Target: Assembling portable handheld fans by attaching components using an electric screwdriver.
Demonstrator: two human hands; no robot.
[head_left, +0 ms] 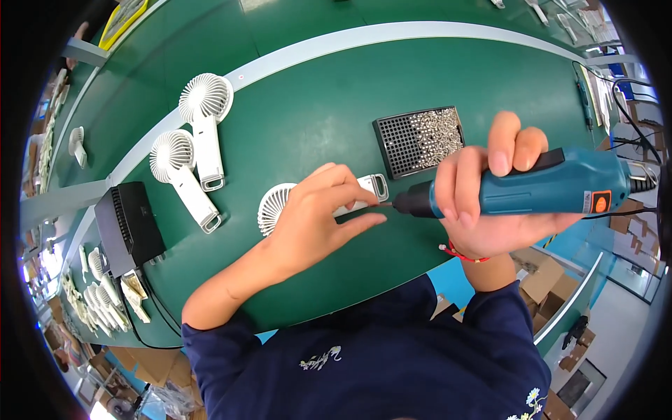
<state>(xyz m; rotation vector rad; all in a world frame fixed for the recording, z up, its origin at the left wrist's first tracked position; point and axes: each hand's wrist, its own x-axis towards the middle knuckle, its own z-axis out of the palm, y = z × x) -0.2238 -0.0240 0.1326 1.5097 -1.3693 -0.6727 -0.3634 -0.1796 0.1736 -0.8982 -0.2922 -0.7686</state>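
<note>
My right hand is wrapped round a teal electric screwdriver, held level with its black nose and thin bit pointing left. My left hand hovers over a white handheld fan lying on the bench, and hides the fan's middle. Its thumb and index finger are apart, close to the screwdriver's bit tip; whether a finger touches the bit I cannot tell. The fan's round grille shows left of the hand, and its handle end with a metal loop shows on the right. Behind the screwdriver lies a black screw tray, its right part covered with small silver screws.
Two more white fans, one nearer and one farther, lie at the left of the green bench. A black box with cables stands at the left edge. Another screwdriver lies far right. A pale rail runs along the back.
</note>
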